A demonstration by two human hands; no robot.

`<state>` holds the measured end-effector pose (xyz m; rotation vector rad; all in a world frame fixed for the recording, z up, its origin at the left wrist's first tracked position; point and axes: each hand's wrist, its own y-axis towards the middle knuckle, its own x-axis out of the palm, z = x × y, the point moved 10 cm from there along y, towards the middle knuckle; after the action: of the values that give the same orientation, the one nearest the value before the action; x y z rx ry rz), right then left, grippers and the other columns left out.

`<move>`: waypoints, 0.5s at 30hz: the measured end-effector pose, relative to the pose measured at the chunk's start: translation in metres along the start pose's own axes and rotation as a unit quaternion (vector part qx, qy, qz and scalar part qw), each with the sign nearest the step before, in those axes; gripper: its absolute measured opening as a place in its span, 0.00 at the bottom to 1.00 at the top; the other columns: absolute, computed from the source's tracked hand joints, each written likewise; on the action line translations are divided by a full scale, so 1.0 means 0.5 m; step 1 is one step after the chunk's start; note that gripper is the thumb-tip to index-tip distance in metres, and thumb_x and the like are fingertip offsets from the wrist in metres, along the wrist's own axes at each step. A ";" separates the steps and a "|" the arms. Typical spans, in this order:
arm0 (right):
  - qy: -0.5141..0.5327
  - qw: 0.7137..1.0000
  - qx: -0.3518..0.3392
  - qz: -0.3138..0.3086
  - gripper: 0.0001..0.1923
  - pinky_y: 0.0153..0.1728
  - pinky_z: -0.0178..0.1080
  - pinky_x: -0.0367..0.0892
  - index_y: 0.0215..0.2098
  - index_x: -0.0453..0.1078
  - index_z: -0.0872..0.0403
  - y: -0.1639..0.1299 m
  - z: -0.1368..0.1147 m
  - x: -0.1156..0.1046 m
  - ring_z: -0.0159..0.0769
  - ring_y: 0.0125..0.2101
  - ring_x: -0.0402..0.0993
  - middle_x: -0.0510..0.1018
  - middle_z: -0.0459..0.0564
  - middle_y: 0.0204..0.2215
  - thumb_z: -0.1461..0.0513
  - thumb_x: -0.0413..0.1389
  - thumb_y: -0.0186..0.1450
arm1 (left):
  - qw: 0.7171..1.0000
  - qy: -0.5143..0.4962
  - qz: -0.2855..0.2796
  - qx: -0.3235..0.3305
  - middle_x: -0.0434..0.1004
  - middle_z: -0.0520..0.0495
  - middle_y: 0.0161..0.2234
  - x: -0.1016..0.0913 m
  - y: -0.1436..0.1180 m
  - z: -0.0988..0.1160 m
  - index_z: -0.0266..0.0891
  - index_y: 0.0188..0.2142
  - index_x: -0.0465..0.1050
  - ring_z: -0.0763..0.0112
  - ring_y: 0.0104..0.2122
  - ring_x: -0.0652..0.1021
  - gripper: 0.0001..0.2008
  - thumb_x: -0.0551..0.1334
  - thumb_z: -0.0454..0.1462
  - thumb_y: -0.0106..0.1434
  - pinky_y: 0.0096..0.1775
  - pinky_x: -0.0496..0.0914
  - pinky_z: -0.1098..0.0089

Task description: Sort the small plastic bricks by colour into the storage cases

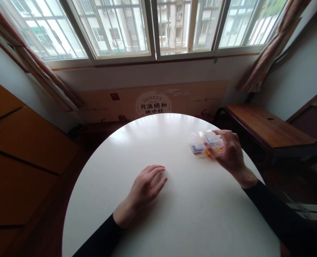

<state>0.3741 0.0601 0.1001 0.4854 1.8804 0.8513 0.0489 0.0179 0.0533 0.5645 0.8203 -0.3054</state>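
Several small clear plastic boxes (198, 142) sit in a cluster toward the far right of the round white table. Dark contents show in a left one, and yellow-orange ones (213, 152) in a box at the front right. My right hand (229, 151) is over the right side of this cluster, thumb and fingers apart around a clear-lidded box (212, 137). Whether the fingertips press on that box cannot be made out. My left hand (147, 187) hovers or rests low at the table's middle, fingers loosely spread, holding nothing.
The white round table (174, 221) fills the middle. Beyond it, a printed board (180, 98) leans below a barred window. A wooden bench or low table (262, 125) stands at the right, and an orange-brown cabinet (21, 160) at the left. Curtains hang on both sides.
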 end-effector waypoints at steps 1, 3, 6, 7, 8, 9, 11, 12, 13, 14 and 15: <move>-0.033 0.999 0.023 0.014 0.31 0.55 0.58 0.72 0.62 0.71 0.54 0.008 0.033 0.000 0.58 0.51 0.75 0.78 0.62 0.53 0.42 0.61 0.72 | 1.000 -0.001 0.007 -0.001 0.84 0.40 0.56 -0.002 0.000 -0.003 0.44 0.55 0.79 0.55 0.56 0.84 0.13 0.63 0.44 0.77 0.58 0.79 0.56; -0.080 0.996 0.038 -0.007 0.35 0.50 0.55 0.71 0.61 0.72 0.56 0.017 0.075 0.022 0.57 0.47 0.73 0.78 0.61 0.49 0.38 0.60 0.70 | 1.000 0.002 0.016 -0.006 0.84 0.41 0.56 -0.006 0.000 -0.007 0.45 0.55 0.79 0.55 0.55 0.84 0.12 0.63 0.44 0.77 0.57 0.80 0.56; -0.112 0.992 0.046 -0.042 0.29 0.45 0.50 0.70 0.55 0.76 0.55 0.020 0.104 0.053 0.54 0.42 0.73 0.79 0.59 0.44 0.41 0.60 0.71 | 1.000 0.003 0.024 -0.016 0.84 0.41 0.56 -0.012 0.002 -0.009 0.45 0.55 0.79 0.55 0.56 0.84 0.13 0.63 0.45 0.77 0.57 0.79 0.56; -0.116 0.991 0.049 -0.044 0.26 0.44 0.50 0.69 0.54 0.76 0.54 0.021 0.107 0.055 0.53 0.42 0.73 0.79 0.59 0.43 0.43 0.59 0.71 | 1.000 0.001 0.026 -0.017 0.84 0.41 0.56 -0.013 0.002 -0.008 0.45 0.55 0.79 0.55 0.56 0.83 0.12 0.63 0.44 0.77 0.58 0.79 0.56; -0.115 0.991 0.051 -0.041 0.24 0.45 0.50 0.69 0.54 0.77 0.54 0.022 0.107 0.052 0.53 0.42 0.73 0.79 0.58 0.43 0.45 0.59 0.71 | 0.999 -0.002 0.028 -0.018 0.84 0.41 0.56 -0.014 0.002 -0.008 0.45 0.55 0.79 0.55 0.57 0.83 0.12 0.63 0.44 0.77 0.58 0.79 0.56; -0.107 0.992 0.050 -0.034 0.23 0.46 0.51 0.70 0.54 0.77 0.54 0.023 0.102 0.045 0.53 0.42 0.74 0.80 0.58 0.43 0.46 0.59 0.72 | 0.999 -0.006 0.030 -0.020 0.83 0.41 0.57 -0.015 0.002 -0.007 0.45 0.56 0.79 0.55 0.57 0.83 0.12 0.63 0.44 0.77 0.59 0.78 0.56; -0.064 0.997 0.038 -0.020 0.22 0.48 0.53 0.71 0.54 0.77 0.54 0.028 0.077 0.027 0.52 0.42 0.75 0.81 0.58 0.43 0.48 0.58 0.72 | 0.999 -0.024 0.037 -0.030 0.83 0.41 0.57 -0.017 0.001 -0.010 0.45 0.56 0.79 0.55 0.57 0.83 0.13 0.63 0.44 0.77 0.59 0.78 0.55; -0.029 0.999 0.027 -0.015 0.21 0.50 0.53 0.71 0.54 0.76 0.54 0.029 0.055 0.018 0.51 0.41 0.75 0.81 0.58 0.44 0.48 0.58 0.73 | 0.998 -0.041 0.040 -0.040 0.82 0.41 0.57 -0.017 0.002 -0.013 0.45 0.57 0.78 0.56 0.56 0.83 0.14 0.64 0.44 0.77 0.59 0.79 0.56; 0.017 1.000 0.012 -0.022 0.20 0.51 0.54 0.72 0.54 0.76 0.54 0.029 0.026 0.014 0.51 0.41 0.75 0.81 0.58 0.46 0.49 0.58 0.73 | 0.995 -0.066 0.042 -0.054 0.82 0.40 0.57 -0.015 0.002 -0.017 0.45 0.58 0.78 0.57 0.55 0.83 0.14 0.64 0.45 0.77 0.58 0.79 0.56; 0.067 0.997 0.000 -0.035 0.19 0.52 0.54 0.73 0.55 0.75 0.53 0.026 -0.006 0.015 0.50 0.42 0.76 0.81 0.58 0.46 0.50 0.58 0.74 | 0.992 -0.097 0.042 -0.069 0.81 0.40 0.58 -0.013 0.003 -0.022 0.45 0.59 0.78 0.58 0.53 0.83 0.16 0.64 0.46 0.77 0.57 0.80 0.57; 0.117 0.992 -0.006 -0.055 0.18 0.51 0.53 0.74 0.56 0.75 0.52 0.020 -0.041 0.020 0.50 0.42 0.76 0.81 0.57 0.47 0.50 0.58 0.75 | 0.987 -0.131 0.042 -0.084 0.81 0.39 0.58 -0.010 0.004 -0.026 0.45 0.59 0.77 0.58 0.52 0.84 0.17 0.64 0.47 0.77 0.56 0.80 0.57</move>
<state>0.3507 0.0662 0.1069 0.2807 2.0937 0.8771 0.0389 0.0272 0.0507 0.3896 0.5606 -0.2243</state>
